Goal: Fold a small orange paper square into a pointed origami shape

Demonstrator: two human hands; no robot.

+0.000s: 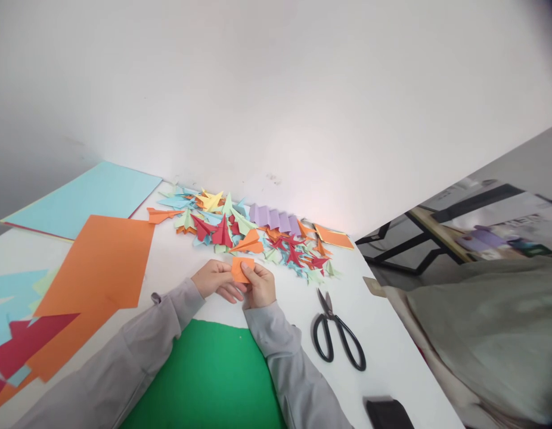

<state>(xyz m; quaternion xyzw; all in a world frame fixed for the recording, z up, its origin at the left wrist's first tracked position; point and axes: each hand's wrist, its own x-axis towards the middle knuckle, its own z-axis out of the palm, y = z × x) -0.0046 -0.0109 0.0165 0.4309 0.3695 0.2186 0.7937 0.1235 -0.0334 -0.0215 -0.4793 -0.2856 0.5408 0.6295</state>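
A small orange piece of paper [237, 271] is held up between my two hands, over the table just beyond a green mat. My left hand [217, 280] pinches its left edge with thumb and forefinger, the other fingers stretched below. On the right side my right hand [260, 285] grips it, the thumb lying across its front. Whether the paper is folded, I cannot tell. Just past my hands lies a heap of small folded paper planes [223, 231] in red, orange, green, blue and yellow.
Black-handled scissors [330, 322] lie partly open on the right. Orange sheets [104, 256], a light blue stack [88, 196] and red offcuts [32, 342] cover the left. The green mat [208, 375] is under my forearms. Pleated purple paper [275, 218] and a black object [388, 413] also lie here.
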